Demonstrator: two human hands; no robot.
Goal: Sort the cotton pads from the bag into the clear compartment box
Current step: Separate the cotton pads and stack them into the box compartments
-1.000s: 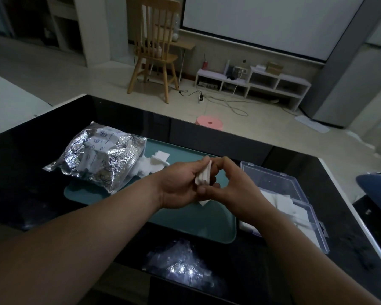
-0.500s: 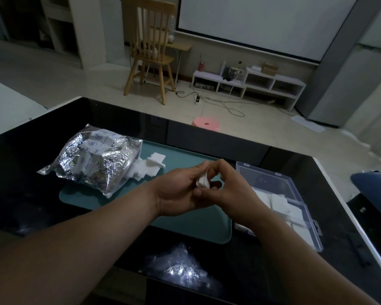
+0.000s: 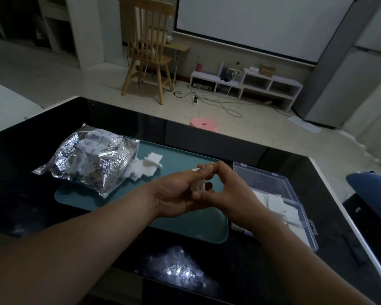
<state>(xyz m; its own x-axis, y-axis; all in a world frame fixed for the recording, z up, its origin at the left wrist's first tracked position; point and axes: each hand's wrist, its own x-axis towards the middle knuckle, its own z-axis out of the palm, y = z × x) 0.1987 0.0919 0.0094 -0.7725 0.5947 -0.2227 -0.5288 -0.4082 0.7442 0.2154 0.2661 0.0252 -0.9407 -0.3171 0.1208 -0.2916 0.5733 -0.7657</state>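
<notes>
**Operator:** What am I holding?

**Spotter:** Your left hand (image 3: 176, 195) and right hand (image 3: 234, 190) meet above the teal mat (image 3: 185, 226). The fingers of both are curled tight onto a small stack of cotton pads (image 3: 197, 186).

**Operator:** How will it handle?

**Spotter:** I'd judge it light, soft and quick to fan apart, so pinch across the flat faces, mid-stack. Loose pads (image 3: 151, 164) lie at the mouth of the bag (image 3: 92, 159), and others sit in the clear box (image 3: 262, 178) to your right.

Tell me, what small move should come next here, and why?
Probably the right hand should carry the pads rightward into the box: it and the left hand pinch them above the mat, and the open box beside it already holds some.
</notes>
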